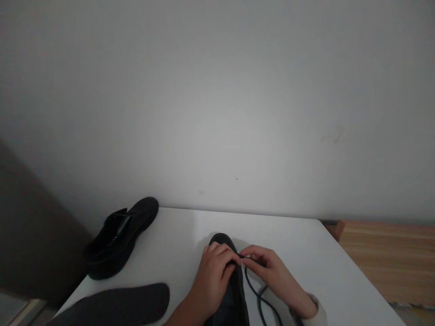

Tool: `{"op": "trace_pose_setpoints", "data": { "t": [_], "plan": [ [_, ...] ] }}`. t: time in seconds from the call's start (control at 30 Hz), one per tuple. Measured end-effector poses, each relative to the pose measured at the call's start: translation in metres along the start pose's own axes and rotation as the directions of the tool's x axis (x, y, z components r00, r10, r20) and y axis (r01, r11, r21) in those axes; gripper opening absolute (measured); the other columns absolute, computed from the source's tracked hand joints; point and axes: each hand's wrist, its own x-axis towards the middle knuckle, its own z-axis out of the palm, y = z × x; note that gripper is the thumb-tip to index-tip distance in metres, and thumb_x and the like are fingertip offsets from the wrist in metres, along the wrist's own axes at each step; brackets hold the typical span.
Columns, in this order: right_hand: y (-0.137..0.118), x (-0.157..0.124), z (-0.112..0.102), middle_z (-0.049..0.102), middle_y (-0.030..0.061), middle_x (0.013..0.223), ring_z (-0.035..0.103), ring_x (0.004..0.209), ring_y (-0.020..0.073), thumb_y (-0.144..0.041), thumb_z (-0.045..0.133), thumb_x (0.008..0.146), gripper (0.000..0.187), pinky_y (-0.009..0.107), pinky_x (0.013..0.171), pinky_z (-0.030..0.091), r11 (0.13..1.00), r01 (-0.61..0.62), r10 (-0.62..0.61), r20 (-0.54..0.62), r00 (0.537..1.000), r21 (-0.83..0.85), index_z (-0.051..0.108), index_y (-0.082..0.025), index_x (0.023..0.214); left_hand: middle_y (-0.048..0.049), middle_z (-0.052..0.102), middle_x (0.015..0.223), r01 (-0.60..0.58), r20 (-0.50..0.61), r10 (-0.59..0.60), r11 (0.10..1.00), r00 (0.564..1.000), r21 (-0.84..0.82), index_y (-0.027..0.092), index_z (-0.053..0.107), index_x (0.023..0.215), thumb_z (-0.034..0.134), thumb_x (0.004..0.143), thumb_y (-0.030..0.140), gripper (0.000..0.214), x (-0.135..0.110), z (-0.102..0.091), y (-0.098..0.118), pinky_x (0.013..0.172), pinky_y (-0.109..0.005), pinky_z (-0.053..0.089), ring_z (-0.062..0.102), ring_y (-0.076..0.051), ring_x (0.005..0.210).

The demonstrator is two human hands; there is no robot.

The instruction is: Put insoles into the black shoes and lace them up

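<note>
1. A pale wall (217,113) is seen beyond the middle shoe (234,299), filling most of the view.
2. The middle shoe is carried by a white counter (288,233), whose far edge is set along the wall.
3. A wood-grained panel (387,260) is placed well to the right of the middle shoe, past the counter's slanting side edge.
4. A second black shoe (127,240) is stood to the left of the middle shoe and well apart from it, with its rounded toe angled toward the wall.
5. The middle shoe itself, also black, is laid with its rounded toe pointed at the wall; its near end is cut off by the frame.
6. A flat dark insole (118,305) is laid to the left of the middle shoe, nearer the viewer than the second shoe.
7. The left hand (214,274) is rested over the middle shoe, its fingers curled at the shoe's right edge; whether the edge or a lace is gripped there cannot be told.
8. The right hand (272,271) is held just right of the middle shoe, with a dark lace (259,297) pinched between thumb and forefinger.
9. The lace is looped loosely to the right of the middle shoe, below the right hand.
</note>
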Motion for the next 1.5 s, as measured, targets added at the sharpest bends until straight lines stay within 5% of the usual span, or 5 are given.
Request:
{"op": "trace_pose_setpoints", "data": {
  "t": [0.57,0.83,1.03,1.23,1.5],
  "plan": [
    [-0.007,-0.002,-0.007,0.074,0.0065,0.08,0.065,0.08,0.0235,-0.039,0.069,0.082,0.023,0.033,0.074,0.048,1.0,-0.01,0.009,-0.024,1.0,-0.029,0.076,-0.018,0.08,-0.0007,0.071,0.095,-0.003,-0.004,0.002,0.999,1.0,-0.035,0.024,0.071,0.088,0.057,0.084,0.0,0.028,-0.001,-0.002,0.003,0.088,-0.037,0.036,0.058,-0.023,0.097],
    [-0.008,-0.003,-0.006,0.06,-0.0012,0.061,0.054,0.062,0.0153,-0.049,0.069,0.085,0.033,0.028,0.063,0.04,0.994,0.027,-0.026,-0.004,1.0,0.103,0.063,-0.018,0.076,-0.0011,0.072,0.094,0.004,0.001,-0.004,1.0,1.0,-0.03,0.023,0.071,0.087,0.057,0.084,0.0,0.027,0.0,-0.002,0.003,0.088,-0.038,0.036,0.058,-0.023,0.097],
    [-0.001,-0.004,-0.008,0.07,0.0008,0.074,0.027,0.043,0.0076,-0.054,0.058,0.09,0.044,0.023,0.043,0.02,0.977,-0.022,0.01,0.061,0.998,0.21,0.063,-0.019,0.116,-0.0013,0.072,0.094,0.003,0.008,-0.003,0.999,1.0,-0.037,0.023,0.072,0.087,0.058,0.083,0.0,0.027,0.001,-0.004,0.005,0.087,-0.037,0.037,0.058,-0.024,0.097],
    [0.002,0.0,-0.008,0.069,0.0039,0.075,0.062,0.075,0.0197,-0.042,0.065,0.086,0.027,0.03,0.072,0.047,0.996,0.047,-0.045,-0.028,0.999,0.072,0.075,-0.018,0.092,-0.0021,0.072,0.096,0.017,0.005,-0.017,0.999,1.0,-0.029,0.023,0.073,0.087,0.058,0.083,0.001,0.028,0.0,-0.002,0.005,0.089,-0.039,0.038,0.059,-0.024,0.098],
    [0.007,-0.004,-0.006,0.065,0.0,0.064,0.054,0.06,0.0159,-0.033,0.065,0.086,0.02,0.027,0.058,0.039,0.994,-0.018,0.025,0.07,0.997,-0.105,0.077,-0.017,0.089,-0.0038,0.071,0.091,0.043,-0.043,-0.046,0.997,0.998,-0.06,0.022,0.07,0.087,0.057,0.079,0.001,0.026,-0.001,-0.001,0.003,0.088,-0.041,0.041,0.06,-0.025,0.095]
  ]
}}
